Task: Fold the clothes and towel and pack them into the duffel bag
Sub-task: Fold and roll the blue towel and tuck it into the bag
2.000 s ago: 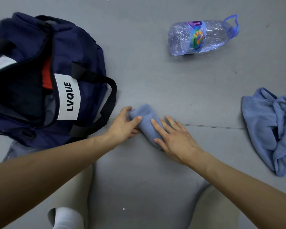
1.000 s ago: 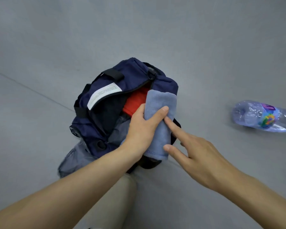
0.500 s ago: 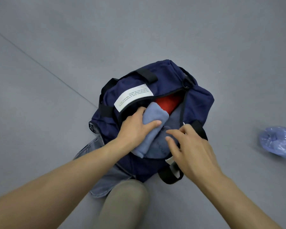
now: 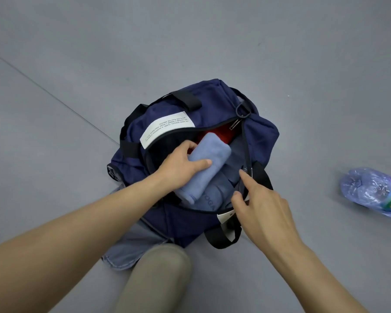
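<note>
The blue roll (image 4: 209, 163) that lay on the floor two seconds ago, under both palms, now lies slanted in the mouth of the duffel bag (image 4: 262, 136). Its far end rests against a red garment (image 4: 221, 134) and its near end sits on a folded blue piece (image 4: 212, 199) with lettering on it. The left hand (image 4: 181, 164) is clamped on it, thumb across the top and fingers wrapped over the far side. It has carried the roll over alone, and the roll is not yet let go. This item is judged nearly packed, needing only a push down and a release.

The right hand (image 4: 264, 204) has left the roll and is at the bag's near rim, index finger stretched toward the zip edge. Whether it pinches that edge or only touches it cannot be told.

The crumpled blue cloth seen earlier on the floor is now out of view, so more folding probably remains. The bag's dark inside hides how much room is left, the plastic bottle (image 4: 370, 190) is cut by the frame edge, and a denim piece (image 4: 131, 247) lies half under the bag
</note>
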